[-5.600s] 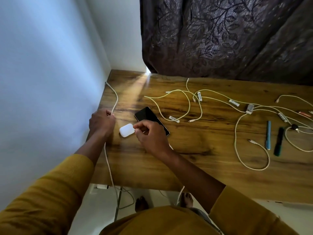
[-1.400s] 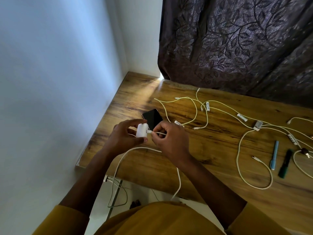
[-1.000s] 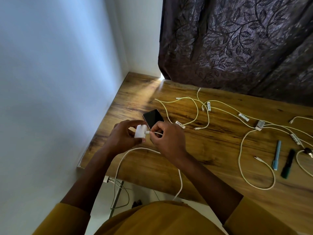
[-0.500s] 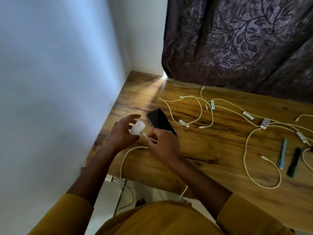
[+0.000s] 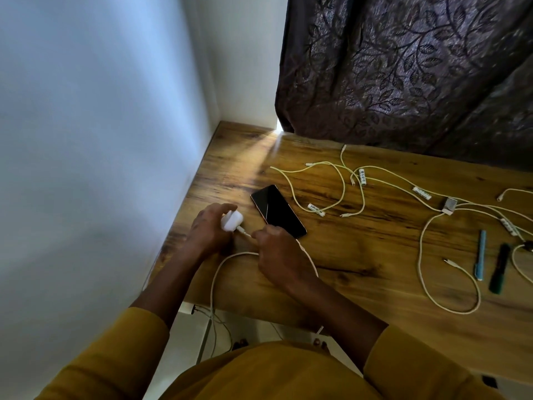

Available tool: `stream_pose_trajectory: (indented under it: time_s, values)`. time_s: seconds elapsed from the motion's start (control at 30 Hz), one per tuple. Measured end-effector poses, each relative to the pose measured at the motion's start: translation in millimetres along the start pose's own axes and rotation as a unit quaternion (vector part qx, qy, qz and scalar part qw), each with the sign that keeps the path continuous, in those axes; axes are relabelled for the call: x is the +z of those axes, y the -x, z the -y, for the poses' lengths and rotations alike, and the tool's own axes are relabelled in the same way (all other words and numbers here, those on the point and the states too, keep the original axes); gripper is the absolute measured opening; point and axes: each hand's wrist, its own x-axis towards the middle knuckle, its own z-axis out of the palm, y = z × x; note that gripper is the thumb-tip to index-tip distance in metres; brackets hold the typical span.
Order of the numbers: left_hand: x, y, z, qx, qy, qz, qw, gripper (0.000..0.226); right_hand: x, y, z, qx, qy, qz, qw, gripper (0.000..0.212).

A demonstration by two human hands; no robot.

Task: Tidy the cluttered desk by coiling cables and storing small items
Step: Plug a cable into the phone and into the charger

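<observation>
Two hands | left hand (image 5: 206, 230) grips earbud case (image 5: 231, 221) | right hand (image 5: 281, 255) pinches cable plug (image 5: 245, 232) | two pens (image 5: 480, 255)

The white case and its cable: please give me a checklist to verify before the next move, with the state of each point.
1. Left hand grips the white case: ok.
2. Right hand pinches the cable at its plug: ok.
3. Plug fully out of the case: cannot tell.
4. Phone lies apart from the case: ok.
5. Cable free along its run below the desk edge: cannot tell.
</observation>
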Motion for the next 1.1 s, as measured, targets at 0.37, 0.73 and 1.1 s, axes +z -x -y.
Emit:
stream_pose_trajectory:
  time_s: [0.37, 0.73, 1.1]
  values:
    - [2.5, -14.9, -1.5, 0.026, -0.007, -0.039, 0.999, 0.065, 13.4, -9.0, -8.1, 0.003, 0.065, -0.017, 0.998, 0.042]
    - [15.4, -2.0, 2.4, 0.026, 0.03, -0.086, 0.995, 0.085, 13.5, 1.9, -9.1, 0.008, 0.065, -0.027, 0.997, 0.055]
    - [31.5, 39.4, 11.4, 0.0, 0.068, -0.106, 0.992, 0.08, 20.2, 36.8, 10.4, 0.026, -0.003, -0.051, 0.998, 0.051]
